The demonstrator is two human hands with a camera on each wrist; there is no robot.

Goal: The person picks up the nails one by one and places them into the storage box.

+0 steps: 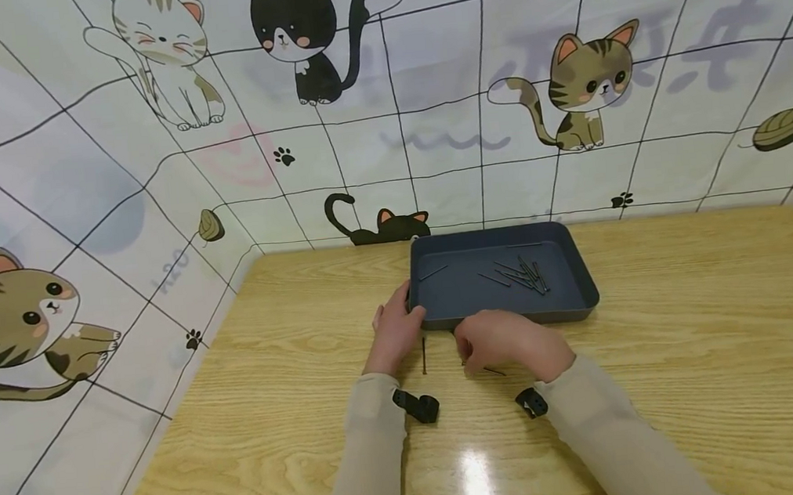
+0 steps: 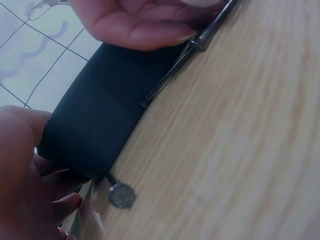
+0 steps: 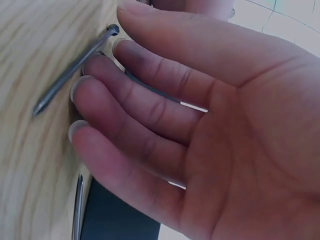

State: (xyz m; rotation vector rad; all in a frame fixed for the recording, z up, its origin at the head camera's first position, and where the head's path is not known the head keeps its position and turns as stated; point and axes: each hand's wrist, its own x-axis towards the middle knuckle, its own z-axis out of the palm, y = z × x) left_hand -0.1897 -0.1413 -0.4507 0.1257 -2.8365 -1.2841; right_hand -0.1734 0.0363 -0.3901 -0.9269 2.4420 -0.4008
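A dark tray (image 1: 579, 288) sits on the wooden surface (image 1: 693, 316), and everything here is placed by it. Inside the tray, a loose bunch of nails (image 1: 524, 272) lies toward its right half, with a single nail (image 1: 433, 272) apart from them near its left wall.

The left hand (image 1: 397, 332) is at the tray's near-left corner, its fingers resting against the outer wall there; the left wrist view shows the fingers lightly bent against that corner, and whether they actually grip it cannot be told. Just in front of that corner a nail (image 1: 423, 355) lies on the surface, its flat head showing beside the tray's base in the left wrist view (image 2: 122, 195).

The right hand (image 1: 511, 343) rests on the surface just in front of the tray's near wall, a little to the right of the left hand. Its fingers (image 3: 140, 100) are stretched out almost straight and close together, the palm open and holding nothing. Their tips come down beside a second nail (image 3: 72, 70) that lies flat on the wood; the tip of this nail pokes out from under the hand on the side away from the tray (image 1: 495, 371)
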